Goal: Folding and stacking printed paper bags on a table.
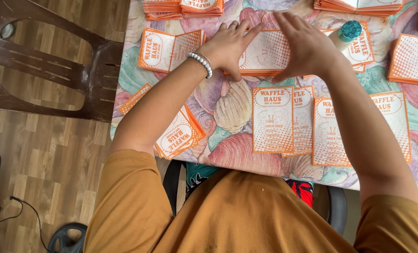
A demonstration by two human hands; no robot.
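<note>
Both my hands press flat on an orange-and-white paper sheet (265,51) lying on the table. My left hand (230,44), with a white bead bracelet at the wrist, covers the sheet's left side. My right hand (305,44) covers its right side, the fingertips nearly meeting at the top. More of the same orange printed sheets (272,119) lie flat just below my hands.
The table wears a pastel shell-pattern cloth (230,110). Stacks of orange sheets sit at the back (183,8), at the right (412,58) and at the left edge (178,133). A teal-capped glue bottle (347,33) lies by my right hand. A brown plastic chair (49,61) stands left.
</note>
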